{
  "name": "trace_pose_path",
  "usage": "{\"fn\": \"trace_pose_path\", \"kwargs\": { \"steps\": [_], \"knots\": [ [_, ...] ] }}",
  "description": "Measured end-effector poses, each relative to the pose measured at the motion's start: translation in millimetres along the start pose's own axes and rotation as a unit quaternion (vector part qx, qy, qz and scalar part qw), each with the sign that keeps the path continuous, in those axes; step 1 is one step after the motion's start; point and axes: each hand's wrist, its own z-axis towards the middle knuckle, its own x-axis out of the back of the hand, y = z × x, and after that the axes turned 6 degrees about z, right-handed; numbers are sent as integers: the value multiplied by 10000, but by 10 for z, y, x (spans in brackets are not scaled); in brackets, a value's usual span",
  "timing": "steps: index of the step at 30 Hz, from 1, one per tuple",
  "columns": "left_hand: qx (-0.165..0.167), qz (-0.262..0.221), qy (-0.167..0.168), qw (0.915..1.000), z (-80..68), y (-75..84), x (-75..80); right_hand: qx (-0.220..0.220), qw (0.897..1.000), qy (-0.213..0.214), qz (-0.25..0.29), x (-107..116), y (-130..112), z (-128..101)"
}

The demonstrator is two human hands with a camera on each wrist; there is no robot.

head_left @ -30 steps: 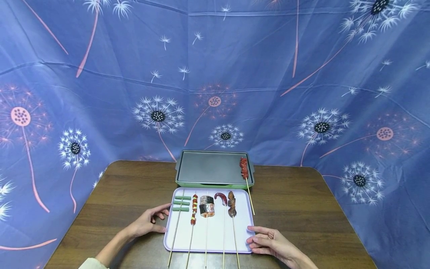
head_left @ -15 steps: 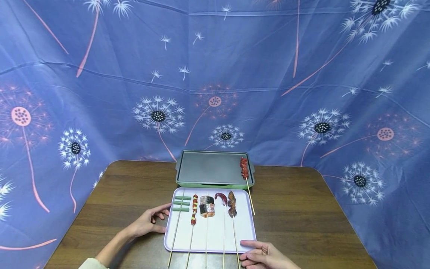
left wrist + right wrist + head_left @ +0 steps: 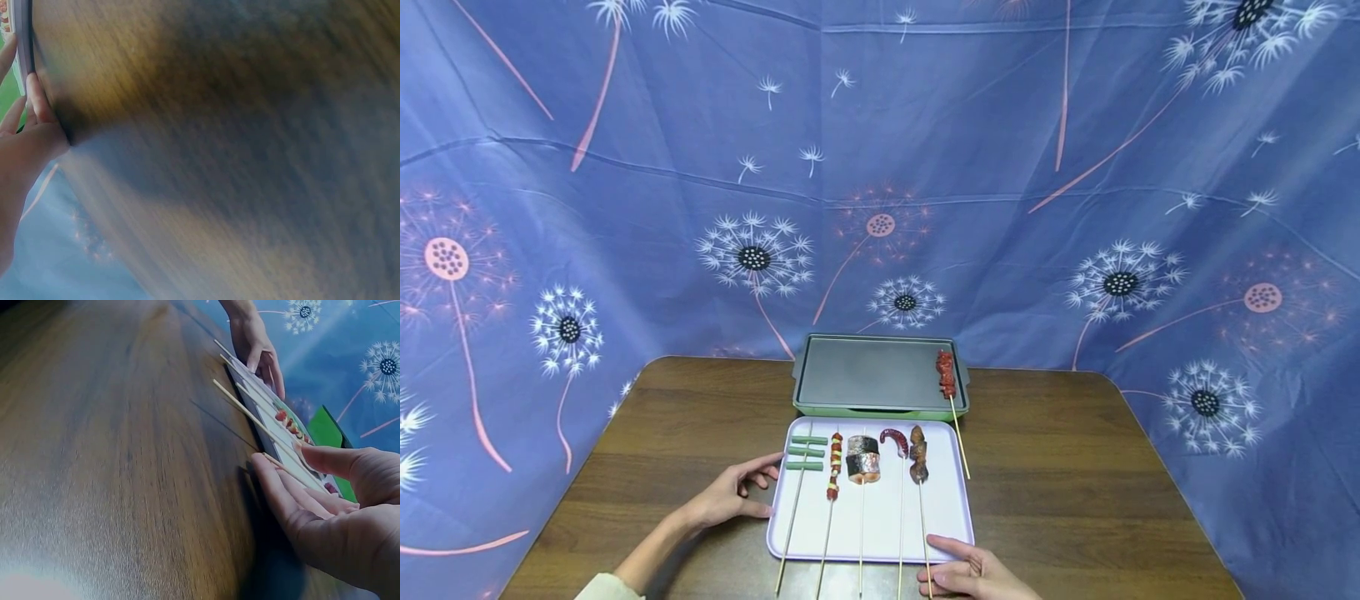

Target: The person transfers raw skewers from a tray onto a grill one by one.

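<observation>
A white tray with a pale purple rim (image 3: 842, 533) lies on the table, bearing several skewers with their sticks towards me. My left hand (image 3: 722, 500) rests at the tray's left edge, fingers and thumb spread along the rim. At the near right corner is my right hand (image 3: 977, 575), around the stick of the brown meat skewer (image 3: 918, 458). In the right wrist view a gap shows between thumb (image 3: 325, 459) and fingers, the stick (image 3: 287, 467) lying over the fingers. Left of it lie a dark red tentacle skewer (image 3: 895, 439) and a fish-piece skewer (image 3: 862, 467).
Behind the tray stands a green-sided griddle (image 3: 865, 375) with a red meat skewer (image 3: 945, 375) on its right side, its stick overhanging. A red-and-yellow skewer (image 3: 834, 471) and a green vegetable skewer (image 3: 805, 453) lie on the tray's left. The brown table (image 3: 1060, 467) surrounds them.
My right hand has moved left and nearer from the tray's right edge to the brown meat skewer's stick. My left hand has stayed at the left rim.
</observation>
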Motion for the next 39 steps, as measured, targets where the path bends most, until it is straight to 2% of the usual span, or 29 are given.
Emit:
{"fn": "trace_pose_path", "kwargs": {
  "steps": [5,11,14,21,28,36,39],
  "knots": [
    [45,-46,-12,10000,-23,-2,14,248,9992,-264,193,-17,-1,24],
    [73,-71,16,9999,-50,-6,28,94,9998,41,153,-16,-65,41],
    [0,-13,60,10000,-68,-6,28,56,9999,35,122,1,-83,49],
    [-112,42,106,9999,-109,1,33,207,9986,-484,16,55,-81,70],
    [-131,53,157,9998,-125,-3,45,289,9961,-827,110,86,-135,80],
    [-9,-1,-1,10000,-29,-21,-23,125,9987,-451,-202,155,-178,-36],
    [25,-19,32,10000,-11,-26,-24,184,9982,-528,-215,167,-196,-57]
  ]
}}
